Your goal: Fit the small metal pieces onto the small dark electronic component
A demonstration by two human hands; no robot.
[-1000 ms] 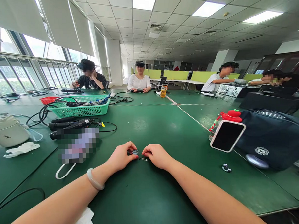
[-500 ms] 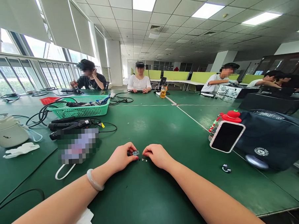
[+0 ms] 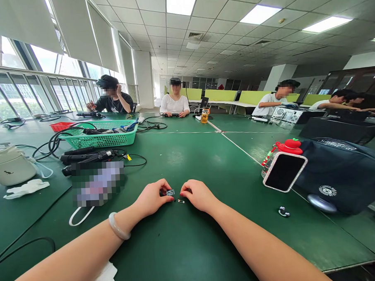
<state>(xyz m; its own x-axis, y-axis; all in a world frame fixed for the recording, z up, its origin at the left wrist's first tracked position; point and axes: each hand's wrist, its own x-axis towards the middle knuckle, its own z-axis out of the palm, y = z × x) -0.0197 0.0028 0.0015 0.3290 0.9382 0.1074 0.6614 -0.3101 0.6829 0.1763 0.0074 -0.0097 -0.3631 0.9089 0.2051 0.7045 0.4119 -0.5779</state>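
Note:
My left hand point(image 3: 154, 197) is closed on a small dark block with a bluish-grey patterned face point(image 3: 170, 192), pinched between thumb and fingers just above the green table point(image 3: 179, 244). To its right, my right hand point(image 3: 197, 194) has thumb and fingertips pressed together; whatever they hold, if anything, is too small to make out. Between the two hands a small pale metallic piece point(image 3: 181, 201) lies on the table, with a tiny dark bit point(image 3: 174, 200) beside it.
On the left are a green basket point(image 3: 103, 139) of cables, black handheld devices point(image 3: 87, 158) and a white jug-like container point(image 3: 10, 165). A phone point(image 3: 285, 171) leans by a dark bag point(image 3: 338, 175) on the right, near earphones point(image 3: 284, 212). Several people sit around the table.
My right hand has shifted very slightly right, its fingertips a little farther from the block. My left hand keeps its hold.

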